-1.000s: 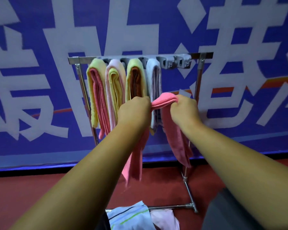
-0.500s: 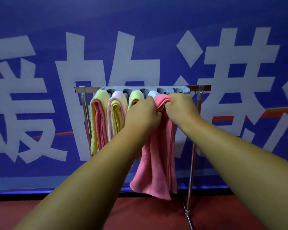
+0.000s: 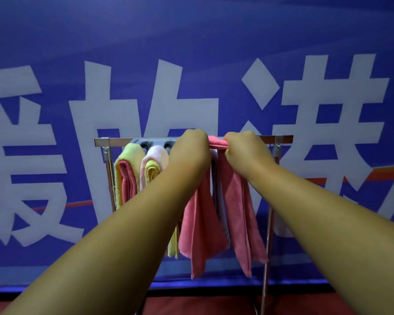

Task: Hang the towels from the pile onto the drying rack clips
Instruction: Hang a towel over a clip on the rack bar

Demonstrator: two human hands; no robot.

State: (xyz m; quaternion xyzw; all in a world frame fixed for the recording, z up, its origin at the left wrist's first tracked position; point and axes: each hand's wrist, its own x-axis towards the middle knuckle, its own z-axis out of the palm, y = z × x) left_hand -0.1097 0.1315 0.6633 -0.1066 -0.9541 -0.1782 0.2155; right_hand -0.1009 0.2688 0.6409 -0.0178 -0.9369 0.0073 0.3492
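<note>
Right, nearest me both forearms reach out and up toward the rack. My left hand [image 3: 189,151] and right hand [image 3: 243,148] are each clenched around the folded top of the pink towel [image 3: 200,223]. A short bridge of cloth is stretched between them, right up at the top bar of the drying rack [image 3: 284,139]. The towel's two halves hang loose and rumpled below my fists. I judge it light, soft and limp. It won't hold a shape, so the grip belongs on the bunched fold, close on either side of the clip, offering up a firm wad. Whether a clip has caught it I cannot tell, because my hands hide that spot. Further left, a yellow-green towel [image 3: 129,153] and a pale pink towel [image 3: 156,153] hang from the grey clips [image 3: 146,144]. Behind stands a blue banner [image 3: 191,42].
</note>
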